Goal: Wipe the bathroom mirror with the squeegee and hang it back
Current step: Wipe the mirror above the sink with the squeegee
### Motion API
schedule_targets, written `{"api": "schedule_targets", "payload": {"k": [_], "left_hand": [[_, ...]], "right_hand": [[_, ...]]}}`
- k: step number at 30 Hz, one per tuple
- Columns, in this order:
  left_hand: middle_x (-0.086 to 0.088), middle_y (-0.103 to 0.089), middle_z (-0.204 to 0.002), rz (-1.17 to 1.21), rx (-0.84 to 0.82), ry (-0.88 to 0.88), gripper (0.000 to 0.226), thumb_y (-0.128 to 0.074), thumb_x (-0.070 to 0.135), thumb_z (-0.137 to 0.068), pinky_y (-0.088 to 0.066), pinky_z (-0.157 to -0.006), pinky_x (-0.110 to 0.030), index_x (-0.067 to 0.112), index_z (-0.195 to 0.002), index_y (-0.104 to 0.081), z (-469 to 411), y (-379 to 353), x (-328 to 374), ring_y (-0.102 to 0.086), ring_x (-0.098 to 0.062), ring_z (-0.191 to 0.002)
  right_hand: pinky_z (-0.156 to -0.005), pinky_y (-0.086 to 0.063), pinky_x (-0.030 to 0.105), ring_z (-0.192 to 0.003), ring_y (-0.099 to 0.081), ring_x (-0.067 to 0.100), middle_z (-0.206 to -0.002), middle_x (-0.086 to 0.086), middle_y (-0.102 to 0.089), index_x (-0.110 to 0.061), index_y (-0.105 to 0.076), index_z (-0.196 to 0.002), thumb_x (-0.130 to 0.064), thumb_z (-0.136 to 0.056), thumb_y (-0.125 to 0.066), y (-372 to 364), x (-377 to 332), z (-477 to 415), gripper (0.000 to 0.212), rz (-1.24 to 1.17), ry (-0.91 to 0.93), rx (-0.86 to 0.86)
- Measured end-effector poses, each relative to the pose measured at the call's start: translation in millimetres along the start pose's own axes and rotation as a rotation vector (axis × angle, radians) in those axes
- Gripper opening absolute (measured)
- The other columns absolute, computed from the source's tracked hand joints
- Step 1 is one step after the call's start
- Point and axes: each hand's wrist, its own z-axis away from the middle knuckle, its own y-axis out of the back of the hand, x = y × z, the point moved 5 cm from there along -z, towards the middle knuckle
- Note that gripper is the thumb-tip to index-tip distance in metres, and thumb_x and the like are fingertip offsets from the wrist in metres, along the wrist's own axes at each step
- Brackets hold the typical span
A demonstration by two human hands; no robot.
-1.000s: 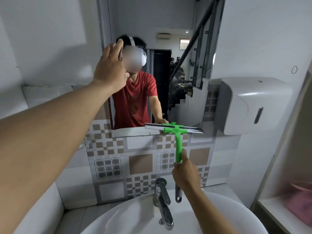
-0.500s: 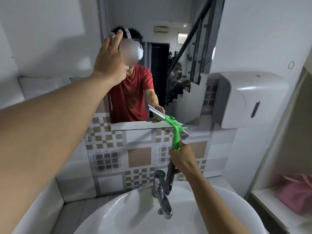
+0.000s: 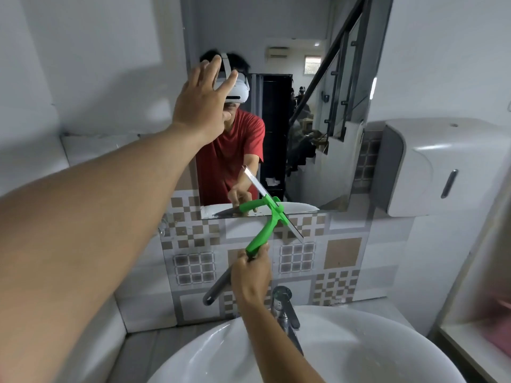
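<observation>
My right hand (image 3: 250, 275) grips the handle of a green squeegee (image 3: 264, 230) with a grey end and a metal blade. The blade is tilted steeply, running from upper left to lower right across the bottom edge of the mirror (image 3: 298, 111). My left hand (image 3: 200, 102) is raised with fingers spread, flat against or just in front of the mirror's left side; contact cannot be told. The mirror reflects a person in a red shirt and the squeegee.
A white basin (image 3: 387, 352) with a chrome tap (image 3: 284, 310) sits directly below my right arm. A white paper dispenser (image 3: 431, 164) hangs on the wall right of the mirror. Patterned tiles cover the wall under the mirror. A shelf with something pink is at the far right.
The squeegee has swung from level at the mirror's bottom edge to a steep diagonal, its handle now leaning left. My left hand has opened its fingers wider and the view has dropped slightly.
</observation>
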Motion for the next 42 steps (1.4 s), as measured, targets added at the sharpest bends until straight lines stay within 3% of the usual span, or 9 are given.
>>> {"api": "schedule_targets", "payload": {"k": [3,7,10,16,20,24,30,39,42], "left_hand": [[-0.014,-0.02,-0.165,-0.009,-0.004,-0.001,0.07,-0.067,0.019,-0.088,-0.04,-0.112,-0.053,0.017,-0.152,-0.038,-1,-1,-2,-0.022,-0.04,-0.148],[-0.012,-0.019,-0.166,-0.02,0.003,0.01,0.078,-0.067,0.021,-0.088,-0.038,-0.114,-0.05,0.023,-0.156,-0.031,-2,-4,-4,-0.021,-0.038,-0.149],[-0.012,-0.017,-0.166,-0.021,-0.002,0.016,0.077,-0.065,0.019,-0.089,-0.037,-0.115,-0.049,0.023,-0.157,-0.03,-2,-5,-3,-0.02,-0.038,-0.149],[-0.012,-0.017,-0.166,-0.028,0.001,0.011,0.078,-0.067,0.021,-0.09,-0.037,-0.115,-0.049,0.023,-0.158,-0.028,-2,-5,-4,-0.019,-0.037,-0.15],[-0.012,-0.018,-0.166,-0.031,0.001,0.008,0.078,-0.068,0.022,-0.09,-0.038,-0.114,-0.049,0.023,-0.157,-0.029,-3,-4,-3,-0.021,-0.038,-0.149],[-0.012,-0.016,-0.167,-0.017,-0.001,0.021,0.077,-0.067,0.022,-0.091,-0.037,-0.114,-0.049,0.023,-0.158,-0.028,-1,-3,-2,-0.018,-0.038,-0.15],[-0.013,-0.015,-0.167,-0.013,-0.014,0.036,0.078,-0.066,0.02,-0.091,-0.037,-0.116,-0.049,0.023,-0.158,-0.027,0,-2,1,-0.017,-0.039,-0.151],[-0.012,-0.015,-0.167,0.006,-0.019,0.03,0.079,-0.068,0.017,-0.088,-0.038,-0.116,-0.05,0.021,-0.157,-0.029,-1,-3,-1,-0.017,-0.04,-0.151],[-0.013,-0.016,-0.167,0.01,-0.014,0.021,0.068,-0.068,0.016,-0.088,-0.037,-0.116,-0.051,0.014,-0.15,-0.04,-1,-2,0,-0.018,-0.04,-0.15]], "right_hand": [[-0.051,-0.049,0.017,-0.057,-0.059,0.009,-0.075,-0.003,-0.06,-0.009,-0.043,-0.142,-0.015,-0.1,-0.052,-18,8,7,0.043,0.012,0.016,-0.001],[-0.061,-0.056,0.026,-0.07,-0.066,0.015,-0.079,-0.003,-0.064,-0.026,-0.021,-0.156,-0.016,-0.1,-0.053,-37,20,12,0.065,0.064,0.061,-0.028],[-0.067,-0.058,0.033,-0.075,-0.064,0.012,-0.081,-0.01,-0.062,-0.03,-0.02,-0.158,-0.015,-0.098,-0.058,-41,33,14,0.073,0.157,0.075,-0.032],[-0.066,-0.05,0.026,-0.075,-0.058,0.003,-0.079,-0.022,-0.051,-0.032,-0.026,-0.155,-0.012,-0.098,-0.058,-33,41,15,0.068,0.24,0.077,-0.048],[-0.069,-0.06,0.037,-0.076,-0.063,0.008,-0.082,-0.02,-0.056,-0.034,-0.024,-0.156,-0.014,-0.096,-0.058,-33,33,20,0.072,0.307,0.07,-0.056],[-0.059,-0.057,0.035,-0.069,-0.061,0.008,-0.08,-0.016,-0.06,-0.036,-0.024,-0.156,-0.02,-0.096,-0.057,-24,24,24,0.07,0.4,0.082,-0.052],[-0.058,-0.055,0.034,-0.077,-0.065,0.014,-0.099,-0.005,-0.069,-0.036,-0.014,-0.157,-0.023,-0.098,-0.051,-8,17,26,0.07,0.598,0.123,-0.1],[-0.061,-0.058,0.032,-0.074,-0.064,0.013,-0.09,-0.008,-0.06,-0.034,-0.02,-0.157,-0.024,-0.099,-0.051,2,12,31,0.067,0.679,0.117,-0.15],[-0.061,-0.057,0.033,-0.072,-0.061,0.014,-0.086,-0.006,-0.058,-0.032,-0.02,-0.157,-0.023,-0.099,-0.05,10,9,36,0.066,0.731,0.129,-0.171]]}}
